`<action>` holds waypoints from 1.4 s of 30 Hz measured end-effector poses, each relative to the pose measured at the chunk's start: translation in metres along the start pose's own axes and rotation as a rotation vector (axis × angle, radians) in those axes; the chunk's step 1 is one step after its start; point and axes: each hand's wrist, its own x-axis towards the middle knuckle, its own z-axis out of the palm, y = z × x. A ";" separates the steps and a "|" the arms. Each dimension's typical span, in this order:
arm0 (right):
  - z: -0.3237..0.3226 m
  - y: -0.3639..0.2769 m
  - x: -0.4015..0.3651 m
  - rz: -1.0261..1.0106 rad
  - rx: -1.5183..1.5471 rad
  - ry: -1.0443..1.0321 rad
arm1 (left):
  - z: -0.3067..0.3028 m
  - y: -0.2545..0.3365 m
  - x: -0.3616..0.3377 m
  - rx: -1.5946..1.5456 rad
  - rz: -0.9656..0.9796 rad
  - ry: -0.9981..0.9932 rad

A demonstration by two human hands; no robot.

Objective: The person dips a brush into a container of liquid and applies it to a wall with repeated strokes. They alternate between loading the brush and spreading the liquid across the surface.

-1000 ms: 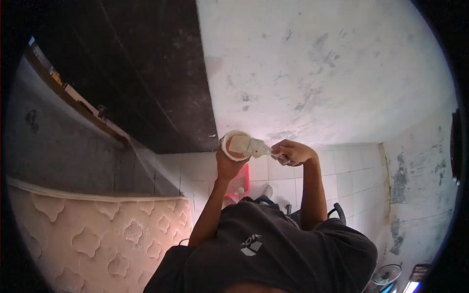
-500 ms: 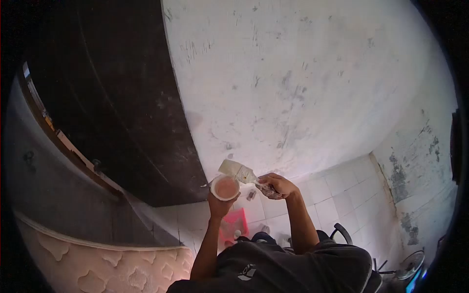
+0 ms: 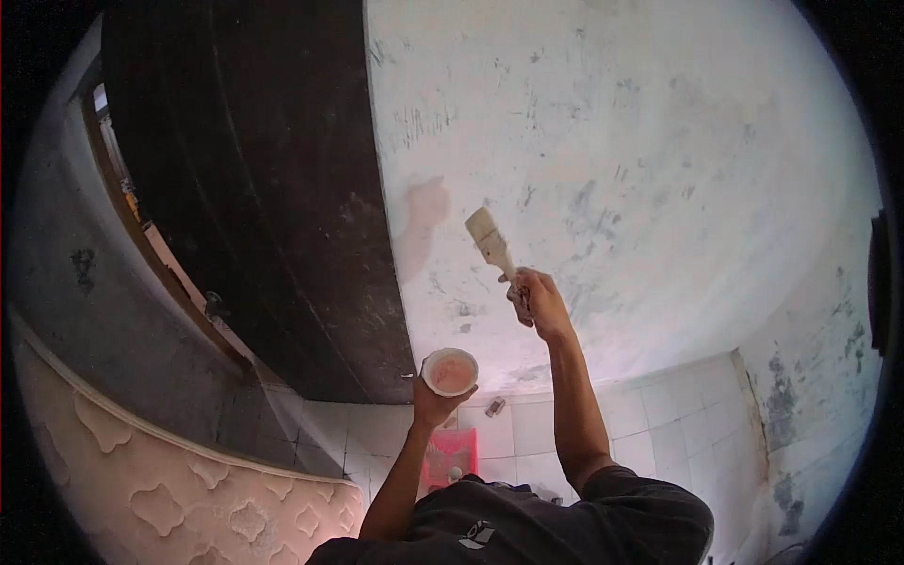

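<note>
The flat, pale-handled paintbrush [image 3: 492, 247] is raised against the scuffed white plaster wall [image 3: 640, 169], bristles uppermost and at or just off the surface; contact cannot be confirmed. The right hand [image 3: 533, 299] is closed around the lower end of the handle. Below and to the left, the left hand [image 3: 435, 407] is wrapped around a small round white cup of pinkish paint [image 3: 450, 371], held upright from beneath.

Progress, as judged: early. One faint pinkish patch [image 3: 424, 212] shows on the wall just left of the bristles, beside the edge of the dark, worn panel [image 3: 273, 188]. The remaining wall, to the right and above, is bare, with grey marks and scratches. The cup appears well filled.

Farther out, a pink plastic crate [image 3: 450, 457] stands on the white tiled floor [image 3: 659, 424], and a cream quilted mattress [image 3: 141, 480] lies at far left.
</note>
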 end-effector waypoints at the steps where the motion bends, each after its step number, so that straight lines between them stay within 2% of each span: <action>1: 0.002 -0.004 0.009 -0.065 -0.035 0.013 | -0.001 0.000 0.001 -0.050 0.017 -0.011; 2: 0.003 -0.009 0.018 -0.131 -0.070 0.028 | -0.001 -0.001 0.003 -0.101 0.034 -0.023; 4: 0.001 -0.011 0.042 -0.112 -0.134 0.064 | -0.006 0.009 0.005 -0.047 0.031 -0.017; 6: 0.005 -0.009 0.064 -0.457 -0.511 0.174 | -0.007 0.016 0.006 0.004 0.025 -0.014; 7: 0.013 -0.019 0.066 -0.565 -0.690 0.267 | -0.008 0.017 0.006 -0.039 0.024 0.013; 8: 0.022 -0.025 0.070 -0.563 -0.687 0.263 | -0.011 0.017 0.006 -0.081 0.024 0.037; 11: 0.043 -0.036 0.085 -0.786 -0.889 0.414 | -0.019 0.022 0.010 -0.043 -0.016 0.013; 16: 0.073 -0.047 0.103 -0.784 -0.832 0.484 | -0.036 0.001 0.025 -0.107 0.045 -0.042; 18: 0.088 -0.051 0.104 -0.446 -0.493 0.424 | -0.048 -0.005 0.033 -0.056 -0.166 -0.124; 19: 0.095 -0.053 0.106 -0.453 -0.496 0.447 | -0.056 -0.002 0.036 -0.060 -0.155 -0.145; 21: 0.109 -0.058 0.109 -0.309 -0.049 0.323 | -0.073 0.007 0.039 -0.118 0.005 -0.163; 24: 0.120 -0.074 0.117 -0.222 0.046 0.263 | -0.093 -0.012 0.042 -0.174 0.000 -0.220; 32: 0.178 -0.159 0.164 -0.488 0.016 0.316 | -0.118 -0.029 0.041 -0.211 -0.054 -0.299; 35: 0.189 -0.178 0.188 -0.457 -0.018 0.271 | -0.123 -0.033 0.040 -0.218 -0.050 -0.321; 38: 0.188 -0.153 0.202 -0.418 -0.123 0.389 | -0.126 -0.037 0.041 -0.190 -0.039 -0.358; 42: 0.168 -0.085 0.193 -0.222 0.010 0.375 | -0.134 -0.039 0.039 -0.195 -0.067 -0.364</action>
